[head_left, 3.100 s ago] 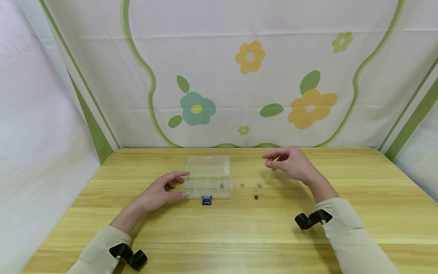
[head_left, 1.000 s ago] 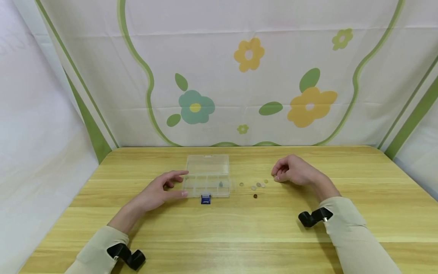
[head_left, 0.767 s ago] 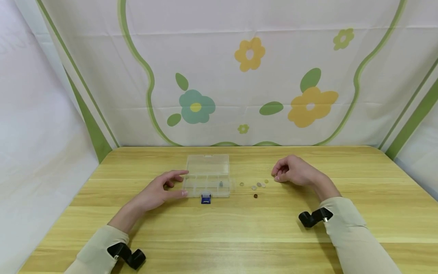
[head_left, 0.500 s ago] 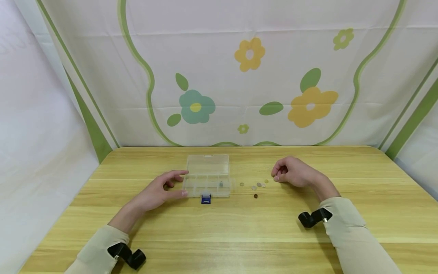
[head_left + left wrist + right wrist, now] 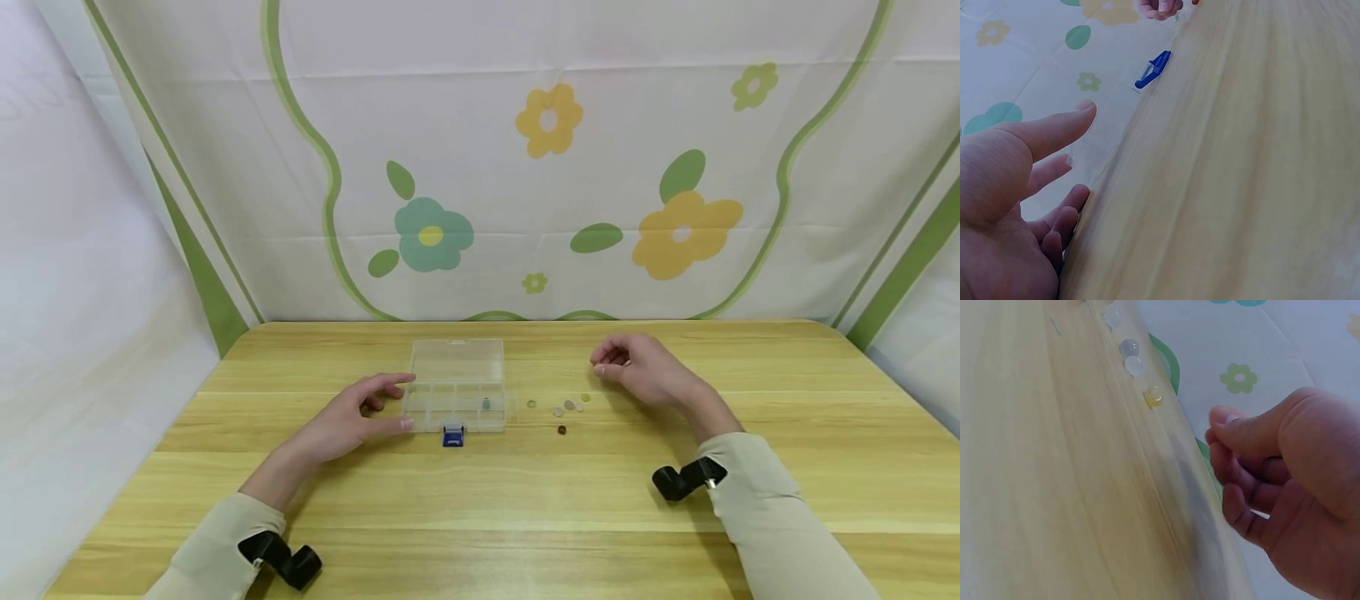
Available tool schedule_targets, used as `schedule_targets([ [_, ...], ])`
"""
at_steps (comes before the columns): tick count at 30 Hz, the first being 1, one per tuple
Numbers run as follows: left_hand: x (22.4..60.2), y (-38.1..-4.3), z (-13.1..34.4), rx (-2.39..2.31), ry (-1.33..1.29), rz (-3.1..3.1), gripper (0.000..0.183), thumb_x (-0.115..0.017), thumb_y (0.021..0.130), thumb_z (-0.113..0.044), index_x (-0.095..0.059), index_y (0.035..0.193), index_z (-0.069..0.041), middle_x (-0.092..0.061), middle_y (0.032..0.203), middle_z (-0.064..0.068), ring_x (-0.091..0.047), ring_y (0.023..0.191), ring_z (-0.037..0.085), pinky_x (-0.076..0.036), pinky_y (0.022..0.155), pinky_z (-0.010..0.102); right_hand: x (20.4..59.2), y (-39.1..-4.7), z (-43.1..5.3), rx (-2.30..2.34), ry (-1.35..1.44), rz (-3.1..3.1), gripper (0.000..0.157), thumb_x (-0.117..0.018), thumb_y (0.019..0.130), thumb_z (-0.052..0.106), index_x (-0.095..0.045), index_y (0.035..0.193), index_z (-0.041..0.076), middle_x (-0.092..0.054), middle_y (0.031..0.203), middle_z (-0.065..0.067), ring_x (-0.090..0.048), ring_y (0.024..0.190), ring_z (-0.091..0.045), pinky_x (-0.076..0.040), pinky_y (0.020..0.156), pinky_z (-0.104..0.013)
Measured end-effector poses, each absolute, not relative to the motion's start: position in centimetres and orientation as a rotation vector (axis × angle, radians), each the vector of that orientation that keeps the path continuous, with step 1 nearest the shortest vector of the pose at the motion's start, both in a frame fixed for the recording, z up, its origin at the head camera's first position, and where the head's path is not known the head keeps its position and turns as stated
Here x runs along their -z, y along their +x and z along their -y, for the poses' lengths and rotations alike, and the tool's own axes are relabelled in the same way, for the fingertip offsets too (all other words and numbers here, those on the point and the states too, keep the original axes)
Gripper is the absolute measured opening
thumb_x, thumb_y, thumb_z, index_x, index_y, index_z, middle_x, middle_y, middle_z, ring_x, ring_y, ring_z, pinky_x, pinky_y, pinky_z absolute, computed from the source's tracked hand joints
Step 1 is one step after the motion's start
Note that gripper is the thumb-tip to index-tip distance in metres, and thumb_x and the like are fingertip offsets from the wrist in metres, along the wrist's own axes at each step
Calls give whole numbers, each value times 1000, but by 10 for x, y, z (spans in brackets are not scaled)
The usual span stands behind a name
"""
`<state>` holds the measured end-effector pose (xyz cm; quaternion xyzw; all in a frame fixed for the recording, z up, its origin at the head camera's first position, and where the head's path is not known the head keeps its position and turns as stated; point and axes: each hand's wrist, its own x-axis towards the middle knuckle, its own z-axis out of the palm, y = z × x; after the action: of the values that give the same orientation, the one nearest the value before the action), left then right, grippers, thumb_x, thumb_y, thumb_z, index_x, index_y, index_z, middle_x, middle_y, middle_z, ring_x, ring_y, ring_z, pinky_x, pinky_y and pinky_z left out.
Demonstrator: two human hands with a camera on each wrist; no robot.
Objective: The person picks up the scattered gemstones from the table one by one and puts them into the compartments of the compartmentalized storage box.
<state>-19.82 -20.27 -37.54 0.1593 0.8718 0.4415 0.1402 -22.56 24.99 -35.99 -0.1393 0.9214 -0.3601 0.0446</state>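
Observation:
A clear plastic compartment box (image 5: 457,408) lies with its lid raised behind it and a blue latch (image 5: 453,437) at the front. My left hand (image 5: 367,417) is at the box's left side, thumb and index finger spread apart. In the left wrist view its fingers are relaxed and grip nothing. My right hand (image 5: 637,367) hovers above the table, right of several small beads. Its thumb and fingertips meet in the right wrist view, the other fingers curled; no object shows between them. A yellow bead (image 5: 1154,396) lies nearest to that hand.
Beyond the yellow bead are a white bead (image 5: 1135,365), a grey bead (image 5: 1129,347) and another pale bead (image 5: 1112,316). A brown bead (image 5: 562,430) sits nearer the front. One small grey bead (image 5: 486,403) is inside the box. A flowered cloth (image 5: 480,167) hangs behind the table (image 5: 480,517).
My right hand came down to the table right of the beads, its fingertips closing together, then rose slightly and moved left. My left hand and the box have stayed in place.

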Motion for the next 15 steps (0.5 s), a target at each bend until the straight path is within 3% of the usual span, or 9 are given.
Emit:
schedule_targets([
  [15, 377, -199, 203, -1282, 468, -2518, 67, -80, 96, -36, -53, 156, -23, -56, 147, 13, -46, 120, 30, -40, 95, 41, 359, -225, -227, 1346, -439, -2789, 19, -74, 100, 13, -73, 113, -1, -73, 103, -12, -66, 92, -20, -56, 77, -23],
])
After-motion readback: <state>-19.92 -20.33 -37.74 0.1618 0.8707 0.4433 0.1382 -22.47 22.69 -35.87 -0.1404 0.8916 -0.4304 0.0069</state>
